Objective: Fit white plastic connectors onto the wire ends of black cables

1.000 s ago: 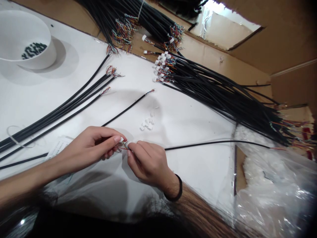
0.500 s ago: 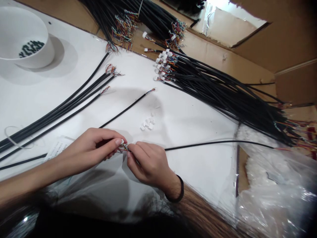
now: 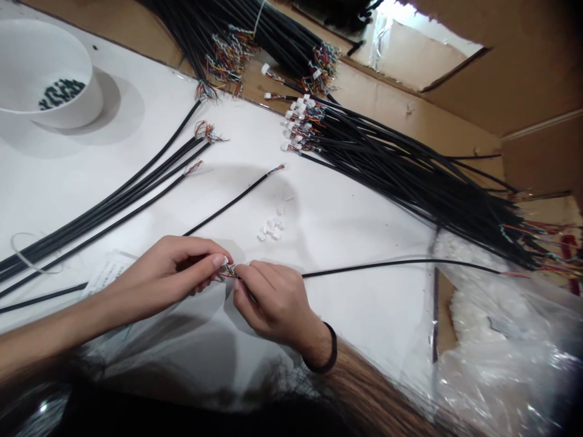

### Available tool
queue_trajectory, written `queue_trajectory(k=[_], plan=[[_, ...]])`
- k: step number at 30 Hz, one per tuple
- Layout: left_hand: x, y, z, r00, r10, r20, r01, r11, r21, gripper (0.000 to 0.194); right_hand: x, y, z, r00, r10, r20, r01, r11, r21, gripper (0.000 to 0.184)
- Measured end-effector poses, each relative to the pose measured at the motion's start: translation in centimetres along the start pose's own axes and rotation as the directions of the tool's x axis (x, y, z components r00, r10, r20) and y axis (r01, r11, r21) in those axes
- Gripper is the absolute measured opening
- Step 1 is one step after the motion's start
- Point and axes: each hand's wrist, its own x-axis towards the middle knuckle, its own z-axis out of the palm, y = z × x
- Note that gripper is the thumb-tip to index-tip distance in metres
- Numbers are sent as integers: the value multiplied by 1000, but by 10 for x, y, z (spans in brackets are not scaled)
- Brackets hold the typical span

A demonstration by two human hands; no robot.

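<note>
Between thumb and fingers, my left hand (image 3: 186, 267) pinches a small white connector (image 3: 225, 261), mostly covered by the fingertips. My right hand (image 3: 273, 297) is closed on the wire end of a black cable (image 3: 387, 263), which runs out to the right from under that hand. Thin coloured wires (image 3: 230, 271) bridge the short gap between the two hands. Whether they are seated in the connector I cannot tell. Just beyond my hands lie several loose white connectors (image 3: 272, 229). A single black cable (image 3: 232, 203) with bare coloured wire ends passes behind my left hand.
Black cables (image 3: 113, 188) with loose wire ends lie at left, near a white bowl (image 3: 93, 100) of small dark pieces. Cables with white connectors (image 3: 387, 161) are heaped at right. Behind are more cable bundles (image 3: 282, 36); a clear plastic bag (image 3: 501, 364) sits at lower right.
The view has shifted very slightly. Both hands keep the same hold on the connector and the cable.
</note>
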Motion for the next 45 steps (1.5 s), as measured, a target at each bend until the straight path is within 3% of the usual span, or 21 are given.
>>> queue_trajectory(k=[45], plan=[[-1, 5, 0, 999, -37, 5, 36, 999, 29, 37, 2, -2, -3, 1000, 2, 30, -2, 1000, 9, 24]])
